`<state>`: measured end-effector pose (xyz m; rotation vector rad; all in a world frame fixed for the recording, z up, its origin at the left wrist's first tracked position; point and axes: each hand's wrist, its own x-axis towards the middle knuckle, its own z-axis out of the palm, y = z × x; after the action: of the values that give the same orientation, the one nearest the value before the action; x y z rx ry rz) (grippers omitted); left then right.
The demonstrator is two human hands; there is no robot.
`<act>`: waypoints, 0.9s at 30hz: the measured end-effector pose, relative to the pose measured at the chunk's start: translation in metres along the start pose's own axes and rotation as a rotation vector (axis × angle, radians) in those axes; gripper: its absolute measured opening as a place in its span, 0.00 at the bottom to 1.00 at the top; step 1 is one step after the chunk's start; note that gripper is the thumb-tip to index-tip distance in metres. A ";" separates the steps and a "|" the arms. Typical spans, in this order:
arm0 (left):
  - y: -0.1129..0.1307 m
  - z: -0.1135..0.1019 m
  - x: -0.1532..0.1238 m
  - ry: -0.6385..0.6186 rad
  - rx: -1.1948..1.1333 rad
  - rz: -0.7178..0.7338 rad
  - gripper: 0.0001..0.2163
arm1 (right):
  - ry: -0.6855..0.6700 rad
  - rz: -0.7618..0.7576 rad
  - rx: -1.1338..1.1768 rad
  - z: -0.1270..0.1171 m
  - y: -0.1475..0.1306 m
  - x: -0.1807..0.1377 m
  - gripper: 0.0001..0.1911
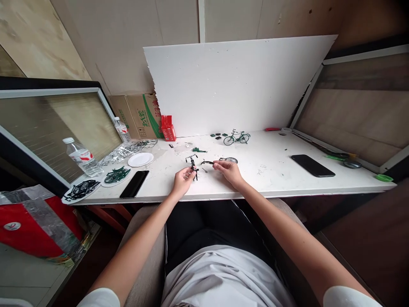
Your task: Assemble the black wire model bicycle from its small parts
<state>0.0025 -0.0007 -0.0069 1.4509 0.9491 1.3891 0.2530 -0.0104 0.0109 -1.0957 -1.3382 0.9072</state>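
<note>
My left hand [183, 181] is closed on a small black model bicycle frame [193, 164] with handlebars, held upright just above the table. To its right, my right hand [228, 171] pinches a thin, curved black model part [207, 162], which looks like a mudguard; its tip points toward the frame without touching it. A small dark piece [204, 170] lies between the hands. Just behind my right hand is a black spoked wheel [229, 160], partly covered by the fingers. Farther back, a finished-looking green model bicycle [236, 137] stands on the table.
On the left are plates of black parts [82, 189] and green parts [116, 175], a white plate [140, 160], a phone [134, 184] and a water bottle [83, 157]. Another phone [313, 165] lies right. A green piece [200, 150] and a red box [168, 128] are behind.
</note>
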 end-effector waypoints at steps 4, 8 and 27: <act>0.005 0.000 0.001 0.013 0.001 -0.006 0.22 | -0.089 0.130 0.273 0.008 -0.005 -0.005 0.27; 0.005 -0.002 0.002 -0.036 0.025 0.004 0.22 | -0.123 0.157 0.332 0.014 -0.003 -0.007 0.25; 0.004 -0.002 0.001 -0.099 0.092 0.033 0.24 | -0.148 0.116 0.240 0.018 0.000 -0.010 0.23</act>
<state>0.0000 -0.0010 -0.0028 1.5956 0.9400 1.2988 0.2343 -0.0187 0.0066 -0.9415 -1.2567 1.2212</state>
